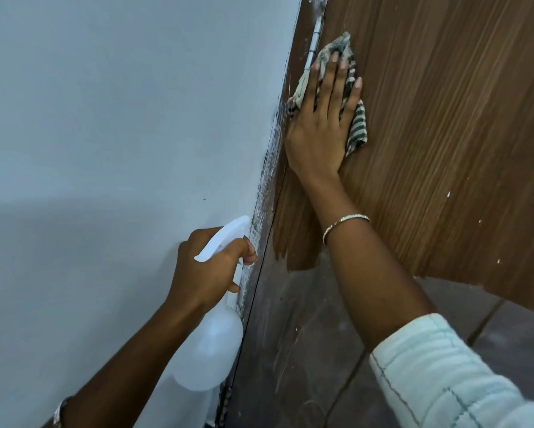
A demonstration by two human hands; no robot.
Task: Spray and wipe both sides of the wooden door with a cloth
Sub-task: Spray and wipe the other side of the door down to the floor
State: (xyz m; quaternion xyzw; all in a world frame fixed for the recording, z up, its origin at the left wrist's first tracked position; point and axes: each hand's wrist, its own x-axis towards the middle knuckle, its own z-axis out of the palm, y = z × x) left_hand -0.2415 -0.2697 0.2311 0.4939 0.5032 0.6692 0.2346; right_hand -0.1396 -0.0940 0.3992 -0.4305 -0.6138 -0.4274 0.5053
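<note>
The wooden door (445,134) fills the right side, its grain running up and down. My right hand (318,125) lies flat with straight fingers on a striped grey-green cloth (357,128), pressing it against the door close to the hinge edge. Lower left, my left hand (207,270) grips a white spray bottle (210,350) by its neck, one finger curled over the trigger. The nozzle points up toward the door frame.
A pale grey wall (105,149) takes up the left half. A metal hinge (313,41) sits on the paint-spattered door frame (269,180). Dark floor tiles (306,350) show below the door's bottom edge.
</note>
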